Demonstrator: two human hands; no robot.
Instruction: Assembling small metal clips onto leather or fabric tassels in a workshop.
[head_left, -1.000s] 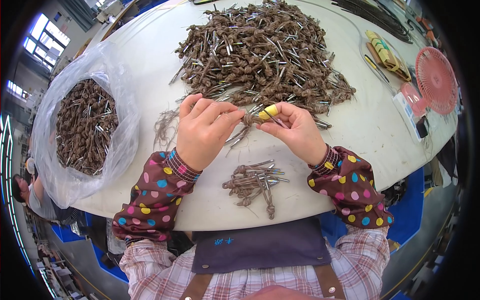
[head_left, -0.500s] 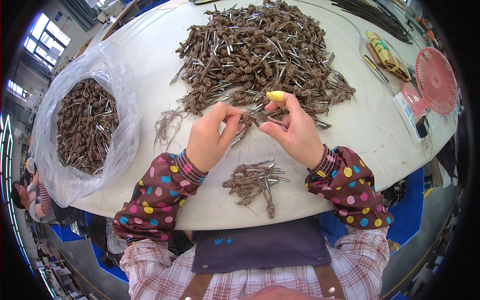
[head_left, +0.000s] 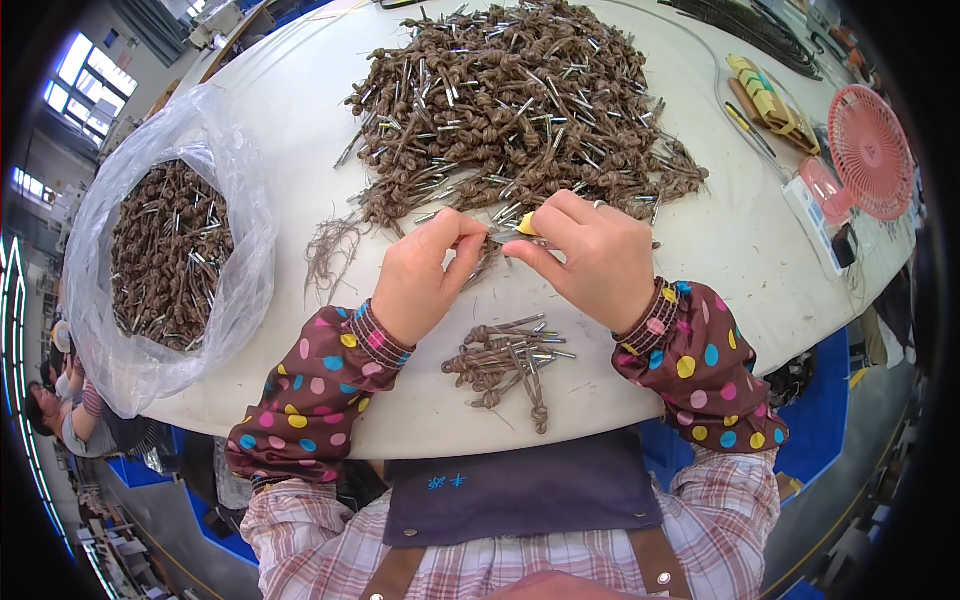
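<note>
My left hand [head_left: 418,278] pinches a knotted brown cord [head_left: 486,264] between thumb and fingertips, in front of a big heap of the same cords [head_left: 510,110] with metal tips. Facing it, my right hand [head_left: 600,262] is closed round a small pair of scissors, its blade [head_left: 509,238] touching or close to the held cord. A yellow finger cover [head_left: 527,224] sits on one right fingertip. Nearer me lies a small pile of knotted cords [head_left: 500,362]. Loose trimmed threads [head_left: 331,255] lie left of the heap.
A clear plastic bag [head_left: 250,290] full of similar cords stands on the left of the white table [head_left: 740,250]. At the right are a pink fan [head_left: 870,150], a yellow-wrapped bundle [head_left: 765,95] and a power strip [head_left: 815,225]. Another person [head_left: 75,410] sits at far left.
My right hand has turned over and closed, its yellow-covered finger curling down toward the cord; the scissors' purple handle is now hidden. My left hand has barely moved.
</note>
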